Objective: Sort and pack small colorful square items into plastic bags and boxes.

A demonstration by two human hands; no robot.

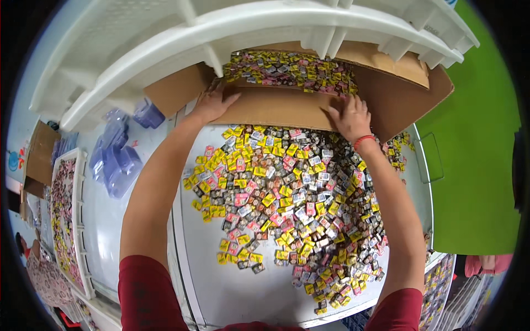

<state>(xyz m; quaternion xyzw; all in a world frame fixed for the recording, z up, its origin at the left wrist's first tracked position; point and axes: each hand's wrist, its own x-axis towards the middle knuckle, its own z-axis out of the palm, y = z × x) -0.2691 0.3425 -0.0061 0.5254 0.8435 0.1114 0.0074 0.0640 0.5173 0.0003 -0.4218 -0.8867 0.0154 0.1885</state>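
A brown cardboard box [386, 94] lies tipped on its side at the far end of a white table [232, 287], its opening toward me. Several small yellow, pink and silver packets [287, 69] still sit inside it. A large heap of the same small packets [287, 204] is spread over the table in front of the box. My left hand [212, 105] presses flat on the box's near flap [270, 107] at its left end. My right hand [350, 118], with a red band at the wrist, rests fingers-spread on the same flap at its right end.
White plastic crates [165, 49] stand behind and over the box. Clear bluish plastic trays [118, 157] lie at the left. A white tray with more packets [69, 220] sits at the far left. A green floor [475, 165] is at the right. Another person's patterned sleeve [44, 276] shows lower left.
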